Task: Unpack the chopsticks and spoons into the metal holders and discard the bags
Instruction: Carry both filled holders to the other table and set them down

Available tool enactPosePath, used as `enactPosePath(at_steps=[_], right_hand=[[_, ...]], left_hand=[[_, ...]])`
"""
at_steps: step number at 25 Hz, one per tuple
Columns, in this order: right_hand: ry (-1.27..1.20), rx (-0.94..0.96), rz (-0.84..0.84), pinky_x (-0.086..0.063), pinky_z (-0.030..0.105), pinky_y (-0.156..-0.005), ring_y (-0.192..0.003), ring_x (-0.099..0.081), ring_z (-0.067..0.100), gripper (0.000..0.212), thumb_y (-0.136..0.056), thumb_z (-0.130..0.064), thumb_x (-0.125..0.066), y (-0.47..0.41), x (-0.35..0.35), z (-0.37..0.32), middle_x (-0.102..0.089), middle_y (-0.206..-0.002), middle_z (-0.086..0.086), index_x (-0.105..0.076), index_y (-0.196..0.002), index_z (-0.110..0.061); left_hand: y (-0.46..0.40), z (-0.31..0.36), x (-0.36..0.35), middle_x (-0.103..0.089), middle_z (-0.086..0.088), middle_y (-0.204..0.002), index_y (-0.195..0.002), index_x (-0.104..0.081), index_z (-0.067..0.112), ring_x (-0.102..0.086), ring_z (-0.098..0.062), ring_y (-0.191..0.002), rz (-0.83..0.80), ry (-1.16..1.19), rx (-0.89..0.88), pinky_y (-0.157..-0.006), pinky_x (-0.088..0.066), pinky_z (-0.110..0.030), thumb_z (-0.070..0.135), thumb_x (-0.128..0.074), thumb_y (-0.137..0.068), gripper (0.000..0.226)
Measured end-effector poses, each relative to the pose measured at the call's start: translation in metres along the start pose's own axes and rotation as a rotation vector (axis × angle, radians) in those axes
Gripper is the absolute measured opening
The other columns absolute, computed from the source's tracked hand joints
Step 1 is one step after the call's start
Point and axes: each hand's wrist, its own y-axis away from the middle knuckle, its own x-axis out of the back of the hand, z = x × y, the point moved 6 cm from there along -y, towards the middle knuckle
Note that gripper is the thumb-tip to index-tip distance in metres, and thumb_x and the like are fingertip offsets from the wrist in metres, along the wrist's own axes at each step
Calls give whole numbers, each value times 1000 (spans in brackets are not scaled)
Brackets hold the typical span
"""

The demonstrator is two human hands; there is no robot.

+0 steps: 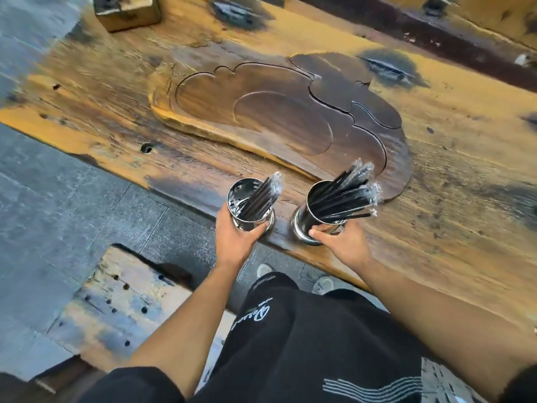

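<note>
Gripping both holders w/ left hand (236, 238) on one (250, 205), right hand (343, 242) on the other (316, 216), right at the surface (436, 228) edge. Bagged chopsticks (343, 190) lean out, so a bump could tip em off.

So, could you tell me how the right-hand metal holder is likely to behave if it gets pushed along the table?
The right metal holder looks tall and narrow, so it may tip. Its wrapped chopsticks all lean to one side, probably shifting weight that way. The polished steel likely feels slippery under the right hand.
</note>
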Motion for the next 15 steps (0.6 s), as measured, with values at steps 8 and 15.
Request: enactPosePath(at_steps=[8,15], right_hand=[[-54,27,108,-58,36,-91,-87,-72,0,22,-70,-37,-89,-34,30,-9,-77,-88,-16,-75,-85,-27],[-92,63,57,-59,34,-91,-91,-73,-1,29,-69,-42,-88,-79,36,-32,-78,-92,-17,-78,-92,-28]], left_hand=[[-47,42,-32,-59,6,-121,-132,-56,24,-56,-16,-119,-79,-56,-87,-106,-49,-44,51,-93,-58,87],[-90,78,-26,-62,3,-122,-132,-57,19,-57,-12,-116,-21,-73,-101,-103,-49,-32,43,-95,-61,84]])
